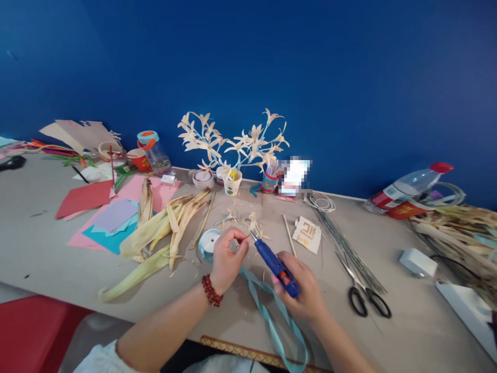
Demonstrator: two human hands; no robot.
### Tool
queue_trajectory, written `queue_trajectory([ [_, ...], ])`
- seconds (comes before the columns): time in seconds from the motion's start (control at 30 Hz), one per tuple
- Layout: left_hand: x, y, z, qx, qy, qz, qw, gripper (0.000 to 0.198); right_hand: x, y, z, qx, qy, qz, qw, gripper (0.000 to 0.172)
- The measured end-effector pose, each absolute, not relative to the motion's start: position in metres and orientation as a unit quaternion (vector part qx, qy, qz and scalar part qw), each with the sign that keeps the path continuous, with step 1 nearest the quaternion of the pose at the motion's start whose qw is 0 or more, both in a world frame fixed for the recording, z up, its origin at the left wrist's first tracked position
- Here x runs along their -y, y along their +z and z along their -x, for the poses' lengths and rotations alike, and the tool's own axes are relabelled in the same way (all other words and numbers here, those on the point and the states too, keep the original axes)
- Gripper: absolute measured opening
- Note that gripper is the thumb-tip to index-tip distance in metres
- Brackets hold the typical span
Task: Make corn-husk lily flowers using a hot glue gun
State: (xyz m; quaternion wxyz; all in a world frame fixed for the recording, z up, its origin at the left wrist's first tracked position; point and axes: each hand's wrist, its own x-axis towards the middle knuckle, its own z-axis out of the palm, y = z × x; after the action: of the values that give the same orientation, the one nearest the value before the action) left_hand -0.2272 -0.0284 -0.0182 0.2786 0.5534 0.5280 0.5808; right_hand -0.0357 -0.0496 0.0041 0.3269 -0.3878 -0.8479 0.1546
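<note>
Head view: right hand (306,290) wrapped around one blue glue gun (276,267), nozzle aimed up-left, tip touching a small husk piece (254,228) pinched in left hand (227,259) fingertips, mid-table (46,228) near the front edge. One ribbon spool (207,242) just left of left hand. One pair of scissors (363,290) to the right. One bottle (407,189) lying at the back edge.

A craft workroom: grey surface (46,248) strewn with dried corn husks (171,223), coloured paper sheets (104,212), black-handled scissors (368,298), cream husk flowers (233,140).
</note>
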Motion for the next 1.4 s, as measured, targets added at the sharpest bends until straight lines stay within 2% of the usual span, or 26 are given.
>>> queue_trajectory([
  [1.4, 0.0303, -0.0171, 0.2278, -0.529, 0.568, -0.572, 0.266, 0.008, 0.0501, 0.0010, 0.0364, 0.850, 0.097, 0.393, 0.336, 0.007],
])
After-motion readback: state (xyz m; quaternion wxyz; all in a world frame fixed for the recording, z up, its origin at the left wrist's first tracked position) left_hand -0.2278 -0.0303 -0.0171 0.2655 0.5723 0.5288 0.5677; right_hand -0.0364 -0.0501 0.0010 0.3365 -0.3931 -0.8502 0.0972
